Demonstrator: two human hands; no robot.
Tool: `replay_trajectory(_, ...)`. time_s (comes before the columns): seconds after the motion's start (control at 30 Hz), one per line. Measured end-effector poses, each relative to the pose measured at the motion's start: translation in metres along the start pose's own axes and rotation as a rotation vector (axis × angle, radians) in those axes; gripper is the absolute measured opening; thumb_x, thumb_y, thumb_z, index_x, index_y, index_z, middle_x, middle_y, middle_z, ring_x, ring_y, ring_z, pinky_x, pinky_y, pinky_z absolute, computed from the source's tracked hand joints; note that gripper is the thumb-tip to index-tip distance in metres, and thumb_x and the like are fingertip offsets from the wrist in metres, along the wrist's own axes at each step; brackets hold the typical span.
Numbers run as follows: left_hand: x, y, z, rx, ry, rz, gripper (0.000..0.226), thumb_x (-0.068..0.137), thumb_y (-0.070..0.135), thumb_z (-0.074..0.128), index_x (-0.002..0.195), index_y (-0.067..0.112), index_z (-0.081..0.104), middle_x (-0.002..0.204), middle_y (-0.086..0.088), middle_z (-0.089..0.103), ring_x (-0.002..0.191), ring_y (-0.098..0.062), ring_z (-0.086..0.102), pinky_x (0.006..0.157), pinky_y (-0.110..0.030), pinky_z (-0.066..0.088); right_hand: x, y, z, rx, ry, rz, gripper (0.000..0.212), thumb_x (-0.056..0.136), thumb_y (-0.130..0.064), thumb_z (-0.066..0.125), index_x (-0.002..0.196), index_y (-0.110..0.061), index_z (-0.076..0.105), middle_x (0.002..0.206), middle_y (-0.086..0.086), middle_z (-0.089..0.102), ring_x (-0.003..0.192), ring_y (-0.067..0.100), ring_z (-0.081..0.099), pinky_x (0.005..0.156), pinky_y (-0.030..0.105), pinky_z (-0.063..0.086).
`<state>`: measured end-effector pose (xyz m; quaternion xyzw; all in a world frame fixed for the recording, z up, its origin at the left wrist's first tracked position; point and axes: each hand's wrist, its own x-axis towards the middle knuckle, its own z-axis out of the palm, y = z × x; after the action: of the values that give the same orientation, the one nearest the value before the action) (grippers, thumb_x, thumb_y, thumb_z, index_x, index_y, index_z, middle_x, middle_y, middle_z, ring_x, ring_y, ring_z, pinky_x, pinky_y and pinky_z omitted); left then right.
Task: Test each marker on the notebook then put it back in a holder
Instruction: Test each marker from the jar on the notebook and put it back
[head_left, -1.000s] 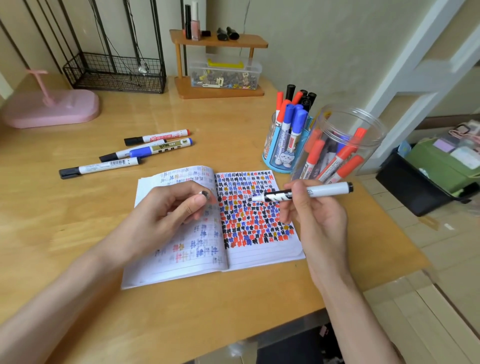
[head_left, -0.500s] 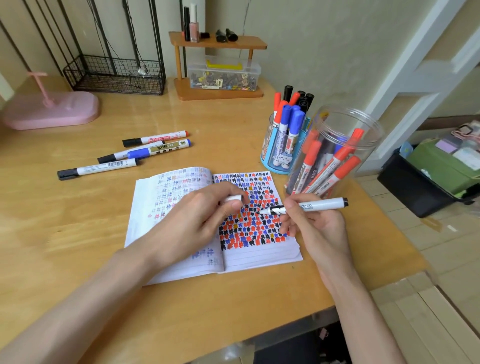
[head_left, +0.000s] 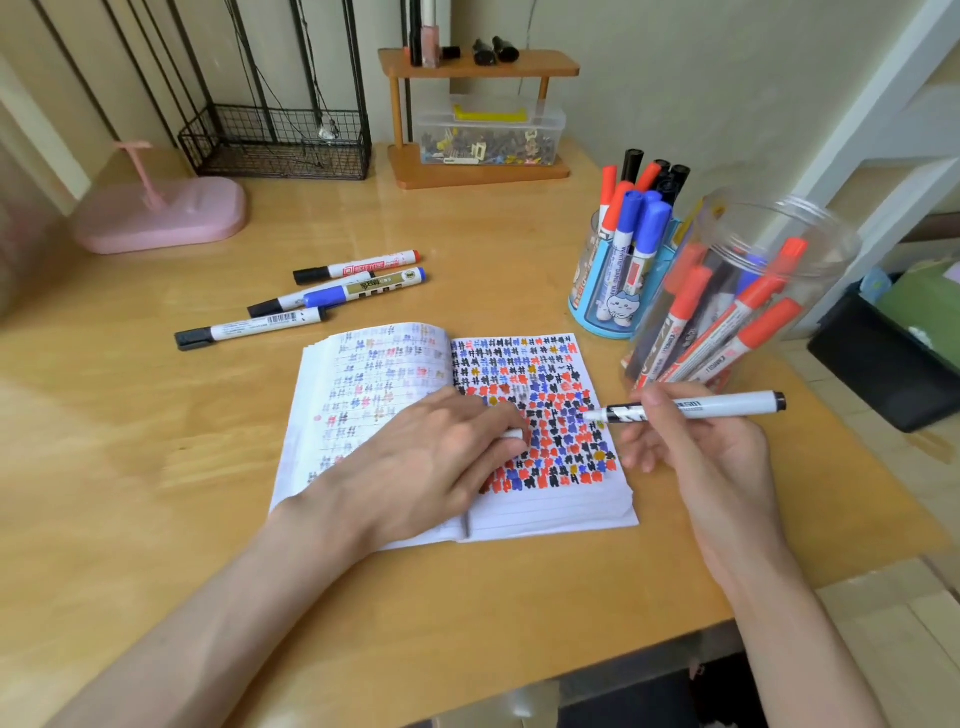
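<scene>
Currently, marker (head_left: 691, 410) tip is held over notebook (head_left: 545, 512).
Pinched by right hand (head_left: 711, 460); cap (head_left: 511, 434) gripped by left hand (head_left: 431, 462), laid on page.

— What carries it all?

— A light wooden table (head_left: 156, 467). An open notebook (head_left: 374, 374) lies flat on it, near the front edge.

— And around the notebook?

— Just beyond its left page lie four loose markers (head_left: 249, 328), roughly parallel and slanted, two of them touching. Well beyond those, far left of the notebook, sits a pink stand (head_left: 171, 218).

— Further back?

— A black wire basket (head_left: 280, 150) stands against the wall, beyond the notebook's left page. A wooden rack (head_left: 415, 171) stands straight beyond the notebook.

— To the right?

— A blue holder (head_left: 597, 306) stands off the notebook's far right corner. A clear jar (head_left: 831, 270) stands just beside its right edge.
</scene>
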<state>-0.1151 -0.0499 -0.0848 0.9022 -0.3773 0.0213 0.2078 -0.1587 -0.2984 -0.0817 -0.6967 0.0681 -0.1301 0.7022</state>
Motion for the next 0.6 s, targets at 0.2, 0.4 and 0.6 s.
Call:
replay_trajectory(0.2,-0.009,-0.012,-0.004,-0.059,0.006,-0.072,0.037,0.112,0.048,0.027,0.116,0.027,0.057,0.098,0.007,0.065,0.091,-0.016,0.059,0.090,-0.036,0.045,0.000,-0.002,0.005,-0.063,-0.064,-0.020,0.031,0.090,-0.034,0.069,0.102,-0.005,0.073,0.075,0.017,0.073,0.066,0.026,0.067,0.061,0.032,0.052)
replay_trajectory(0.4,-0.008,-0.014,-0.006,-0.158,0.016,-0.101,0.029,0.112,0.044,0.036,0.115,0.027,0.059,0.096,0.006,0.067,0.088,-0.015,0.058,0.080,-0.039,0.047,0.001,-0.007,0.008,-0.041,-0.098,0.010,0.033,0.088,-0.029,0.071,0.106,-0.001,0.071,0.079,0.019,0.075,0.067,0.026,0.073,0.060,0.027,0.056)
replay_trajectory(0.6,-0.004,0.003,-0.002,-0.179,0.036,0.041,0.023,0.111,0.038,0.046,0.117,0.024,0.063,0.109,0.012,0.065,0.103,-0.008,0.059,0.095,-0.031,0.046,0.000,-0.001,0.000,-0.128,-0.135,0.007,0.005,0.094,-0.006,0.074,0.097,-0.005,0.070,0.068,0.016,0.065,0.060,0.016,0.060,0.057,0.022,0.049)
